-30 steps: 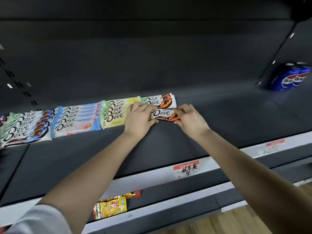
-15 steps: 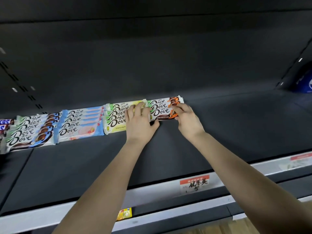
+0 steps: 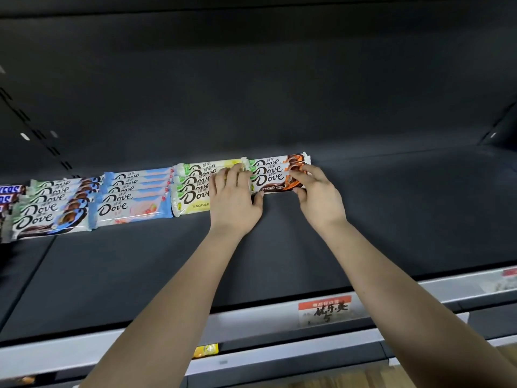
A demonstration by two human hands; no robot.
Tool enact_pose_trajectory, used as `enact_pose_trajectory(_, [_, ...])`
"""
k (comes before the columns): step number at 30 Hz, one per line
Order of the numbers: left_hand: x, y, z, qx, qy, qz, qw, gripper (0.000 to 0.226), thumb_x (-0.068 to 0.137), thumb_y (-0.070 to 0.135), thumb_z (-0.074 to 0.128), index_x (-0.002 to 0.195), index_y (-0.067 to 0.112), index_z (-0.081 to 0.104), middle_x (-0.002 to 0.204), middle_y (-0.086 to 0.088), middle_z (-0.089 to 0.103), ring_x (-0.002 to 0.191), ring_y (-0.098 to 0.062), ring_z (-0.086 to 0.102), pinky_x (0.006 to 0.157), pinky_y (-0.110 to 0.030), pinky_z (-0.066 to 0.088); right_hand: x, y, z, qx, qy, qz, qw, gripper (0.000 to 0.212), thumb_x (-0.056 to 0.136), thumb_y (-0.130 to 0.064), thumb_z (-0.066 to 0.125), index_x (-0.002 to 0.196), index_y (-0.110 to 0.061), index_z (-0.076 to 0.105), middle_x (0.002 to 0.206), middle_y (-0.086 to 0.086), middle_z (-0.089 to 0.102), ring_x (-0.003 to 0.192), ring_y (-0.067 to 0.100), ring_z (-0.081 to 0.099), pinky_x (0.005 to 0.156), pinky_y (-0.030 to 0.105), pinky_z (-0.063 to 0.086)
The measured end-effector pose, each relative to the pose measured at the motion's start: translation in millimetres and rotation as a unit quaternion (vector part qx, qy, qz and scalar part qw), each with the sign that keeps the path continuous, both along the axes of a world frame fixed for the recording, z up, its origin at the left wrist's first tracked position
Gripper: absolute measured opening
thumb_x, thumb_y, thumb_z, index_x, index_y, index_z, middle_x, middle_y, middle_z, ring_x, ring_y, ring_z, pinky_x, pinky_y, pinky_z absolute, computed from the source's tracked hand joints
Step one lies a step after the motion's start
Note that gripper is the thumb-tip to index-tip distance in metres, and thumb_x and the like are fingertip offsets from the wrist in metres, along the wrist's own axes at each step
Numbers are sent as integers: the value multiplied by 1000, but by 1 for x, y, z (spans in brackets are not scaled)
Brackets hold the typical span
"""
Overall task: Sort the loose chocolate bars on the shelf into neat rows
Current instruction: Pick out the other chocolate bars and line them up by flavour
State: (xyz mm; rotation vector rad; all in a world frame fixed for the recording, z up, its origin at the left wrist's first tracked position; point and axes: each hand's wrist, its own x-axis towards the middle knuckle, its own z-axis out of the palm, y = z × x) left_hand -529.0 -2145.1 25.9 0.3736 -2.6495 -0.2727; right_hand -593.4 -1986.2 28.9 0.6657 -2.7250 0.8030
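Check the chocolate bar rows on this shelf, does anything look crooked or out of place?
Nothing stands out. The Dove bars lie in tidy side-by-side rows by flavour. Both hands rest on the ends of the front orange-brown bar, which sits square with its row.

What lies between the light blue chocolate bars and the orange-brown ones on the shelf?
In the head view, the yellow bars lie between the light blue bars and the orange-brown bars; the left hand covers their right ends.
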Motion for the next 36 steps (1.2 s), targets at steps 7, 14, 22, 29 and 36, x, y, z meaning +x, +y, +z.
enact_pose_trajectory(7, [1, -1, 1, 1, 7, -12, 1000, 49, 87, 37, 52, 130, 15, 46, 144, -3, 38, 134, -29, 24, 116, -44, 6, 2, -1, 0, 28, 18, -8, 999, 45, 89, -15, 52, 133, -24, 48, 143, 0, 36, 135, 19, 29, 114, 49, 18])
enact_pose_trajectory(14, [8, 0, 7, 24, 62, -30, 997, 44, 86, 30, 51, 126, 12, 50, 136, -6, 47, 128, -29, 37, 116, -47, 11, 13, -7, 8, 5, 55, 19, 998, 50, 83, -14, 53, 132, -18, 45, 147, -1, 31, 143, 15, 13, 110, 60, 3])
enact_pose_trajectory(22, [30, -33, 23, 62, 74, -11, 995, 44, 85, 27, 45, 126, 11, 52, 135, -4, 49, 123, -29, 40, 112, -45, 21, 41, -59, 26, 121, 97, 152, 976, 41, 93, -24, 45, 134, -19, 46, 155, 1, 17, 144, 17, 8, 115, 45, 5])
enact_pose_trajectory(29, [85, -122, 32, 45, 68, 46, 996, 46, 85, 20, 53, 130, 12, 48, 137, -6, 47, 126, -30, 37, 111, -41, 21, 85, -158, 38, 89, 81, 195, 973, 41, 98, -27, 31, 138, -20, 40, 154, -4, 17, 143, 13, 11, 116, 40, 6])
enact_pose_trajectory(36, [162, -244, 50, 22, 61, 109, 992, 48, 87, 23, 53, 133, 11, 46, 138, -6, 47, 127, -29, 38, 112, -41, 20, 141, -280, 49, 72, 73, 258, 961, 40, 99, -26, 31, 137, -18, 41, 153, -2, 23, 140, 14, 19, 115, 40, 6])
